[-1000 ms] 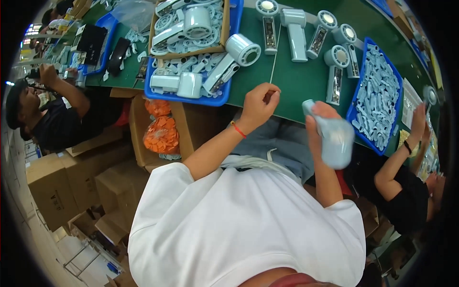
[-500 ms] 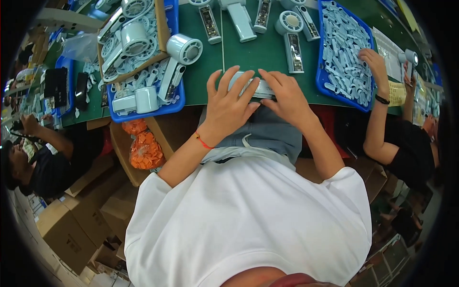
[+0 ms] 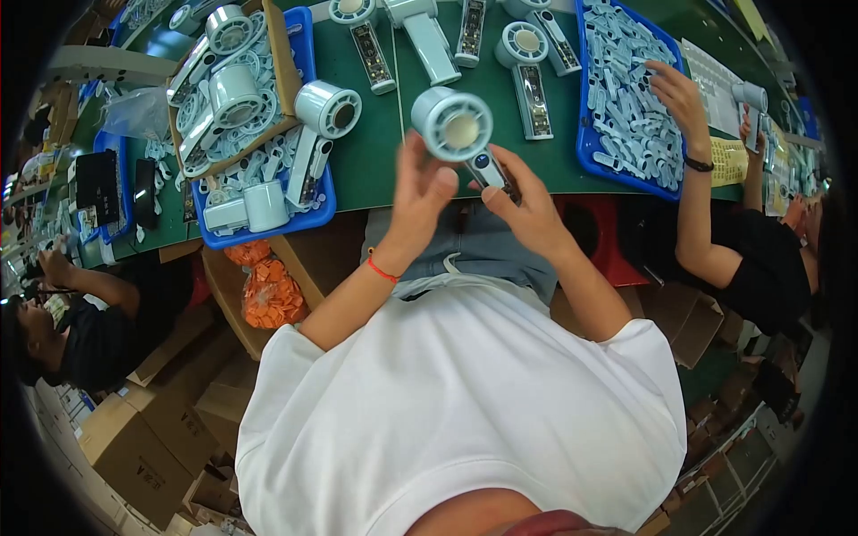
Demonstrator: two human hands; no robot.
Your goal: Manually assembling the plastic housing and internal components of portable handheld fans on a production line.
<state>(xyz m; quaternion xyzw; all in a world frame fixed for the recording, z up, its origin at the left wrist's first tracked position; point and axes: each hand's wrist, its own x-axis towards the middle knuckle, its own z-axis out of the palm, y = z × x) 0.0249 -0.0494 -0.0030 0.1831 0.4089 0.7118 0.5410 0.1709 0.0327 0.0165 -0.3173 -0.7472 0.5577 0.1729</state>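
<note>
A pale blue handheld fan (image 3: 453, 123) is held up at the near edge of the table, its round head tilted toward me. My right hand (image 3: 527, 210) is closed around its handle (image 3: 490, 172), which has a dark front panel with a small round button. Just left of the fan head, my left hand (image 3: 420, 196) has its fingers raised and its thumb apart. Motion blurs those fingers, and some pass behind the head; whether they touch it I cannot tell.
Several fans with exposed circuit boards, one a fan (image 3: 525, 85), lie across the green table (image 3: 375, 170). A blue tray (image 3: 583, 147) of small light-blue parts stands right, a co-worker's hand (image 3: 677, 98) over it. At left, a cardboard box (image 3: 288, 54) of fans and rings sits on another blue tray (image 3: 329, 192).
The fan has come up from low between both hands and turned so its head faces me. My left hand has shifted off its top to the left side; my right hand grips the handle.
</note>
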